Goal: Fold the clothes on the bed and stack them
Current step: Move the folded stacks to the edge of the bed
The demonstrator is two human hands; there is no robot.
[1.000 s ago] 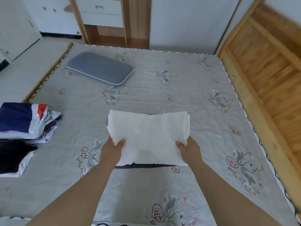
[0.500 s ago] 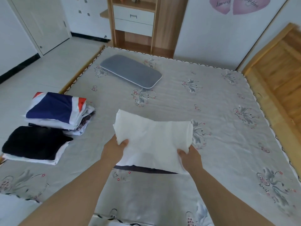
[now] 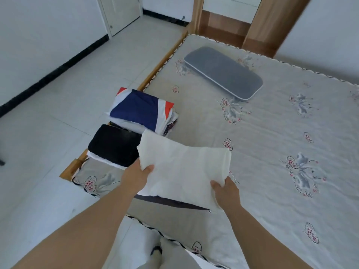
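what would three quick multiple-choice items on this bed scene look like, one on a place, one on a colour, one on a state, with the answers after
1. Where does the grey cushion lie?
A. on the floor
B. on the bed, toward its far end
C. on top of a stack

2. What colour is the folded garment that both hands hold?
A. white
B. black
C. red

3. How do the hands stand?
A. both idle, away from the cloth
B. only the left grips
C. each grips a near corner of the garment

Answers:
1 B, the cushion rests on the patterned bed sheet beyond the clothes.
2 A, the white garment is plain white, unlike the black-topped stack and the navy-topped stack beside it.
3 C, the left hand and the right hand each have a thumb over a near corner.
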